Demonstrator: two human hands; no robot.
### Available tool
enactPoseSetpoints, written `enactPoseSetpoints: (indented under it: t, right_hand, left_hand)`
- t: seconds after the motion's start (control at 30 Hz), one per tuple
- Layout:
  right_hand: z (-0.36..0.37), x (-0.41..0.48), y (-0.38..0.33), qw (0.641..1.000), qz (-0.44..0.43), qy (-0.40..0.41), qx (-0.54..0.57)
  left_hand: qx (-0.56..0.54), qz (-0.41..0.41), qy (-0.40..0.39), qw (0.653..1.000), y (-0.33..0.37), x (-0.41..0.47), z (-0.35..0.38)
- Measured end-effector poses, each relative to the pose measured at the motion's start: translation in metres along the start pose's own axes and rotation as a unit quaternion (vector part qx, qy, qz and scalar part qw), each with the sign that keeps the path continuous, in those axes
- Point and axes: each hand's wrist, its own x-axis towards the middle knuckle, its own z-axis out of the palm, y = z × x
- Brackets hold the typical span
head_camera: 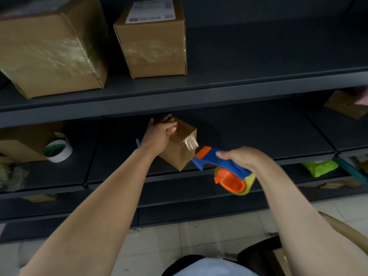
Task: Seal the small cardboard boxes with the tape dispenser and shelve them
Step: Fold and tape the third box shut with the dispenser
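Taping in hand: left hand (159, 136) grips the small box (180, 150); right hand (242, 158) grips the tape dispenser (223, 168); next, probably tear off the tape.

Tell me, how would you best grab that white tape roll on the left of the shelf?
Probably by its front rim, from the front: the white tape roll sits tilted by a cardboard box, hole facing outward, so a thumb fits inside.

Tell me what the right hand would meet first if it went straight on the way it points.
Probably the small cardboard box: the right hand aims the tape dispenser at its taped corner, though depth is unclear.
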Motion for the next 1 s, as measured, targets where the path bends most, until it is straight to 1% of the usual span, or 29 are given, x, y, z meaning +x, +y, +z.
enactPoseSetpoints:
  t: [0.13, 0.23, 0.27, 0.4, 0.47, 0.5, 0.57, 0.63, 0.7, 0.77, 0.83, 0.93, 1.0]
  right_hand:
    - [0.031, 0.015, -0.012, 1.000, -0.007, 0.009, -0.014]
    - [0.031, 0.018, -0.017, 1.000, -0.009, 0.013, -0.022]
    - [0.030, 0.017, -0.017, 1.000, -0.007, 0.013, -0.025]
    - [0.031, 0.016, -0.019, 0.999, -0.018, 0.013, -0.039]
    - [0.029, 0.012, -0.019, 0.998, -0.029, 0.015, -0.056]
    - [0.026, 0.010, -0.019, 0.997, -0.033, 0.018, -0.062]
    - [0.014, 0.003, -0.023, 0.997, -0.043, 0.027, -0.065]
    - [0.000, -0.006, -0.033, 0.993, -0.056, 0.044, -0.091]
    - [-0.010, -0.014, -0.045, 0.989, -0.065, 0.060, -0.117]
    - [-0.012, -0.018, -0.054, 0.987, -0.065, 0.054, -0.134]
    - [-0.007, -0.019, -0.056, 0.990, -0.058, 0.034, -0.127]
    - [0.001, -0.017, -0.055, 0.993, -0.058, 0.020, -0.103]
    - [0.002, -0.016, -0.055, 0.994, -0.052, 0.015, -0.097]
  left_hand:
    - [0.004, -0.008, 0.031, 0.999, 0.003, -0.008, 0.004]
    - [0.043, -0.002, 0.084, 0.996, 0.006, -0.016, 0.013]
    - [0.068, -0.004, 0.089, 0.994, 0.008, -0.019, 0.018]
    - [0.165, -0.015, 0.060, 0.984, 0.020, -0.023, 0.030]
    - [0.183, -0.007, 0.058, 0.981, 0.022, -0.022, 0.029]
    - [0.165, -0.008, 0.054, 0.985, 0.023, -0.022, 0.027]
    - [0.057, -0.039, 0.050, 0.996, 0.025, -0.022, 0.017]
    - [-0.068, -0.077, 0.044, 0.994, 0.024, -0.023, 0.006]
    - [-0.130, -0.097, 0.010, 0.987, 0.018, -0.023, 0.001]
    - [-0.155, -0.120, -0.014, 0.980, 0.012, -0.023, 0.004]
    - [-0.161, -0.151, -0.018, 0.975, 0.009, -0.022, 0.012]
    - [-0.129, -0.181, -0.004, 0.975, 0.010, -0.021, 0.019]
    - [-0.105, -0.177, 0.015, 0.978, 0.010, -0.019, 0.023]
